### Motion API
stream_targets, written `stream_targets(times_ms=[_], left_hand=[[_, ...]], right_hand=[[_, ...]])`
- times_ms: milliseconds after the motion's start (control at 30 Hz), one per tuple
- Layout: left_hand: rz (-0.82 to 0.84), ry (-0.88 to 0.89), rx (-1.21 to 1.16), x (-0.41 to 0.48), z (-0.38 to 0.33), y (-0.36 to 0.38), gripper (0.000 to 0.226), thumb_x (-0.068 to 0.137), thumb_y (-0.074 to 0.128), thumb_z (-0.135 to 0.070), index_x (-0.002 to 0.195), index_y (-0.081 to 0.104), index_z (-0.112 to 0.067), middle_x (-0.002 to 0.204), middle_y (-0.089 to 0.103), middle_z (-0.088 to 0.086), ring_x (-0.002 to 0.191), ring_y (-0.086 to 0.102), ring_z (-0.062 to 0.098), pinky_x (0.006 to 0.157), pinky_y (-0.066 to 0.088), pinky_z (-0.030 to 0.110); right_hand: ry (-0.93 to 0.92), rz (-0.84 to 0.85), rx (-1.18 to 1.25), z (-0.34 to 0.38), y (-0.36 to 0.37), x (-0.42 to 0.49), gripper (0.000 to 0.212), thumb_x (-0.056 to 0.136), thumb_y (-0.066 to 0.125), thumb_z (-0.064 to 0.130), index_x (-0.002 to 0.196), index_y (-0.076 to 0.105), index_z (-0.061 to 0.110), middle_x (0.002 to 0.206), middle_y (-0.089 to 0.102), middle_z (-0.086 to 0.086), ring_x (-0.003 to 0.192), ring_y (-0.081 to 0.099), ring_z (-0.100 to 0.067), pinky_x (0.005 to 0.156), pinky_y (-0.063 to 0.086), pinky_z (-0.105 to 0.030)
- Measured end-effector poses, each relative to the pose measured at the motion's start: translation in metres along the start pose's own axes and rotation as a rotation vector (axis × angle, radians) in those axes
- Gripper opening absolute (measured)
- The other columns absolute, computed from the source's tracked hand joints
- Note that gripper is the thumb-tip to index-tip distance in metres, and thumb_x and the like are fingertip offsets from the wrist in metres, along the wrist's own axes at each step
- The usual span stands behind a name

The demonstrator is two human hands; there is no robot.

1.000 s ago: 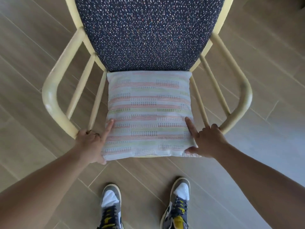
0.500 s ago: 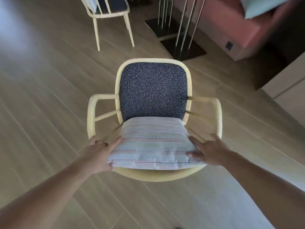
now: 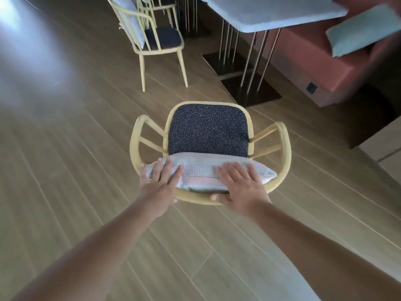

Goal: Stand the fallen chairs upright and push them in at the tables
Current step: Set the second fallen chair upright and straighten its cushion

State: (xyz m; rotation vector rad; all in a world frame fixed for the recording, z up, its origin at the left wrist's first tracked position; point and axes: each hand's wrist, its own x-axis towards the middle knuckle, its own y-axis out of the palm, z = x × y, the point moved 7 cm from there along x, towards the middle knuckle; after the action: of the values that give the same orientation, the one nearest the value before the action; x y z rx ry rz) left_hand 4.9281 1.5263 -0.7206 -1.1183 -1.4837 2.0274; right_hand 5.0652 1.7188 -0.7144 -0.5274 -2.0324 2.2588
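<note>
While hands (image 3: 201, 183) seemingly press cushion (image 3: 208, 172), chair (image 3: 208, 131) beneath

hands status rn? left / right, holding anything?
Left hand: open, fingers spread flat on the striped cushion, no grip.
Right hand: open, flat on the cushion, thumb at the chair rim, no grip.

The pale yellow armchair (image 3: 284, 148), with a speckled navy back and a striped cushion (image 3: 201, 172), stands upright, apart from the table (image 3: 271, 11).
</note>
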Motion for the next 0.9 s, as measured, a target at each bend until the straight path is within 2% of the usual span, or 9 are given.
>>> stream_targets(times_ms=[67, 200, 333, 433, 533, 633, 767, 833, 900], left_hand=[[-0.017, -0.015, -0.02, 0.02, 0.002, -0.018, 0.095, 0.109, 0.049, -0.044, 0.164, -0.025, -0.024, 0.173, -0.029, 0.015, 0.16, -0.026, 0.04, 0.122, -0.01, 0.075], [-0.038, 0.016, -0.053, 0.066, 0.014, -0.043, 0.092, 0.109, 0.048, -0.04, 0.165, -0.024, -0.025, 0.173, -0.029, 0.013, 0.159, -0.028, 0.038, 0.118, -0.019, 0.07], [-0.052, 0.049, -0.156, 0.11, 0.029, -0.054, 0.095, 0.106, 0.05, -0.049, 0.164, -0.023, -0.029, 0.175, -0.026, 0.009, 0.16, -0.029, 0.035, 0.119, -0.021, 0.069], [-0.07, 0.077, -0.172, 0.138, 0.037, -0.063, 0.101, 0.099, 0.046, -0.071, 0.165, -0.019, -0.03, 0.175, -0.021, 0.008, 0.161, -0.025, 0.037, 0.118, -0.02, 0.069], [-0.065, 0.087, -0.208, 0.158, 0.044, -0.071, 0.106, 0.09, 0.035, -0.087, 0.165, -0.015, -0.031, 0.175, -0.019, 0.005, 0.161, -0.025, 0.034, 0.118, -0.022, 0.067], [-0.055, 0.074, -0.361, 0.172, 0.051, -0.079, 0.102, 0.085, 0.027, -0.09, 0.165, -0.009, -0.039, 0.175, -0.02, -0.004, 0.16, -0.032, 0.023, 0.117, -0.029, 0.06], [-0.035, 0.063, -0.449, 0.181, 0.054, -0.084, 0.101, 0.076, 0.015, -0.09, 0.165, -0.004, -0.045, 0.175, -0.018, -0.009, 0.159, -0.032, 0.017, 0.118, -0.03, 0.057], [-0.004, 0.061, -0.427, 0.179, 0.054, -0.086, 0.095, 0.084, 0.022, -0.088, 0.165, -0.003, -0.044, 0.175, -0.017, -0.008, 0.16, -0.031, 0.019, 0.119, -0.028, 0.059], [-0.001, 0.037, -0.521, 0.174, 0.055, -0.097, 0.085, 0.095, 0.042, -0.077, 0.166, 0.011, -0.043, 0.177, -0.005, -0.007, 0.163, -0.02, 0.016, 0.122, -0.025, 0.058]], right_hand=[[-0.027, 0.02, -0.035, 0.007, 0.0, 0.019, 0.111, 0.081, 0.018, 0.095, 0.168, -0.006, 0.031, 0.178, 0.009, -0.007, 0.166, 0.003, -0.029, 0.129, -0.013, -0.058], [0.027, -0.028, -0.094, -0.017, -0.017, 0.066, 0.111, 0.082, 0.039, 0.093, 0.167, -0.001, 0.033, 0.176, 0.019, -0.004, 0.164, 0.012, -0.029, 0.129, -0.01, -0.058], [0.065, -0.017, -0.052, -0.035, -0.033, 0.103, 0.113, 0.077, 0.038, 0.095, 0.166, 0.0, 0.037, 0.176, 0.02, 0.0, 0.164, 0.014, -0.027, 0.132, -0.007, -0.054], [0.085, 0.01, -0.07, -0.046, -0.046, 0.128, 0.117, 0.071, 0.031, 0.097, 0.166, 0.0, 0.038, 0.176, 0.018, 0.001, 0.164, 0.014, -0.026, 0.132, -0.006, -0.054], [0.123, 0.031, -0.054, -0.051, -0.054, 0.145, 0.118, 0.07, 0.034, 0.098, 0.167, 0.0, 0.038, 0.178, 0.014, 0.001, 0.165, 0.009, -0.027, 0.133, -0.006, -0.055], [0.18, -0.005, 0.002, -0.053, -0.06, 0.155, 0.115, 0.077, 0.043, 0.093, 0.168, 0.001, 0.037, 0.178, 0.011, 0.0, 0.166, 0.003, -0.028, 0.132, -0.009, -0.055], [0.236, -0.002, 0.079, -0.055, -0.059, 0.155, 0.108, 0.081, 0.031, 0.092, 0.169, 0.0, 0.038, 0.179, 0.01, -0.002, 0.167, -0.001, -0.03, 0.131, -0.013, -0.055], [0.234, 0.031, 0.107, -0.056, -0.058, 0.156, 0.106, 0.084, 0.034, 0.092, 0.169, -0.001, 0.038, 0.179, 0.008, -0.002, 0.167, -0.004, -0.03, 0.131, -0.015, -0.055], [0.218, 0.045, 0.182, -0.056, -0.065, 0.154, 0.101, 0.089, 0.041, 0.087, 0.169, 0.006, 0.036, 0.179, 0.009, -0.002, 0.167, -0.003, -0.029, 0.131, -0.015, -0.053]])
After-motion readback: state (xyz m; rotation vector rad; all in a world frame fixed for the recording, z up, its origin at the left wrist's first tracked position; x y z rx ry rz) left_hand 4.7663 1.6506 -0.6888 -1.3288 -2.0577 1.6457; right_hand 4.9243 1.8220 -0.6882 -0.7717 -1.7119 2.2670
